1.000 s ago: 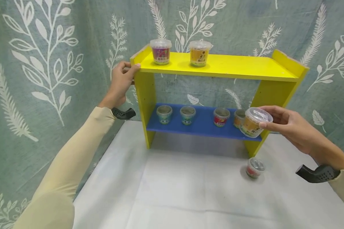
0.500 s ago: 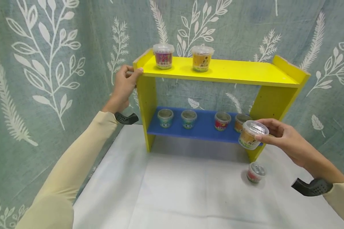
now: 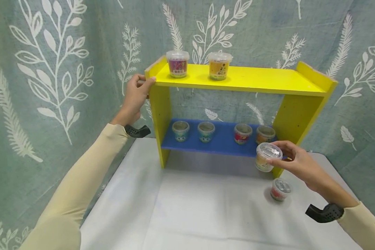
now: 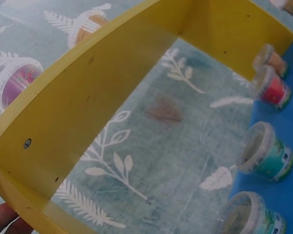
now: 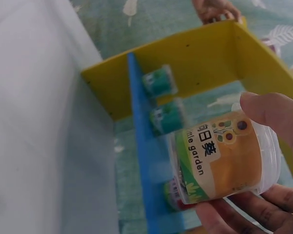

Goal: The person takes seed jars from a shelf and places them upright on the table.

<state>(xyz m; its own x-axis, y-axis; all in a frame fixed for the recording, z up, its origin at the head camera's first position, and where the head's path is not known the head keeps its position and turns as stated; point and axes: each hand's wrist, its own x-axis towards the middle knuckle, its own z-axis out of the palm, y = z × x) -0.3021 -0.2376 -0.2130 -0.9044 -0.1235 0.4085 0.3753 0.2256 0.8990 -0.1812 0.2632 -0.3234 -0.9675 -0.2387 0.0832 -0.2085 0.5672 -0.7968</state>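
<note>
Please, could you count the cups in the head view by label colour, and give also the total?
Orange-label cups: 3
Teal-label cups: 2
Red-label cups: 2
Purple-label cup: 1
Total: 8

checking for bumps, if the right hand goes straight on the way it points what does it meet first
Probably the small orange-labelled plastic cup at the right end of the flat blue shelf; depth is unclear, so the shelf's front edge could come first.
</note>
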